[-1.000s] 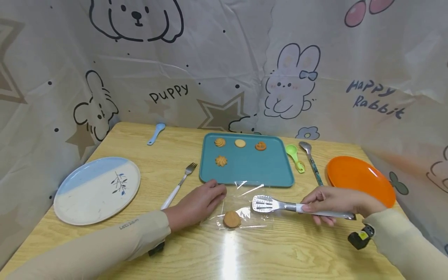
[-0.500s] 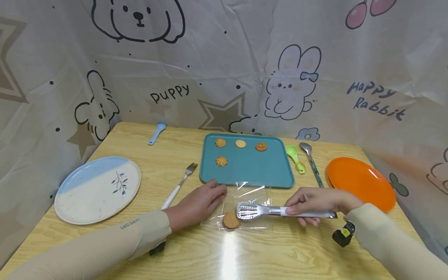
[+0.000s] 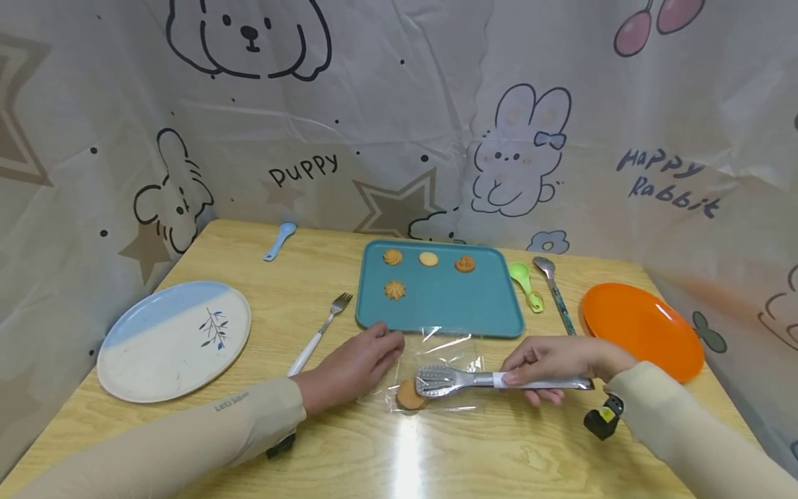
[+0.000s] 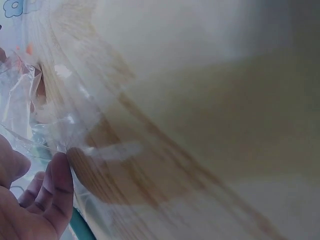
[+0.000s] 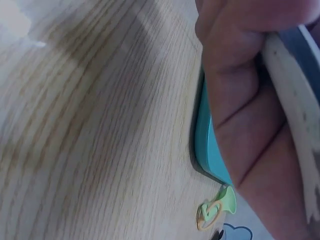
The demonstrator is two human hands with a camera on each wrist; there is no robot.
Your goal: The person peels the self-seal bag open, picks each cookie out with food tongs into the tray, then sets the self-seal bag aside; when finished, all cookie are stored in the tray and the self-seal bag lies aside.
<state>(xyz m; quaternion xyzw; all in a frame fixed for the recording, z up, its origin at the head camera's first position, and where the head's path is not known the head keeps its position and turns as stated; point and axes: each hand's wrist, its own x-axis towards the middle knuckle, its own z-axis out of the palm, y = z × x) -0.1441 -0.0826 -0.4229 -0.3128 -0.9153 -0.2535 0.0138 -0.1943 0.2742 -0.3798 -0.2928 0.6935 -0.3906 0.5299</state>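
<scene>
My right hand grips metal serving tongs round the handle. Their slotted tips overlap the right edge of a round brown cookie. The cookie lies at the lower part of a clear plastic bag; whether it is inside or on top, I cannot tell. My left hand rests at the bag's left edge, its relaxed fingertips touching the plastic. In the left wrist view the thumb and fingers stand apart beside the crinkled film. The right wrist view shows the curled fingers round the tongs' handle.
Behind the bag lies a teal tray with several small cookies. A fork and white-and-blue plate are left. To the right are a green spoon, a metal spoon and orange plates. A blue spoon lies far left.
My right hand has moved left with the tongs, whose tips have gone from the bag's right part to the cookie. The left hand has stayed in place.
</scene>
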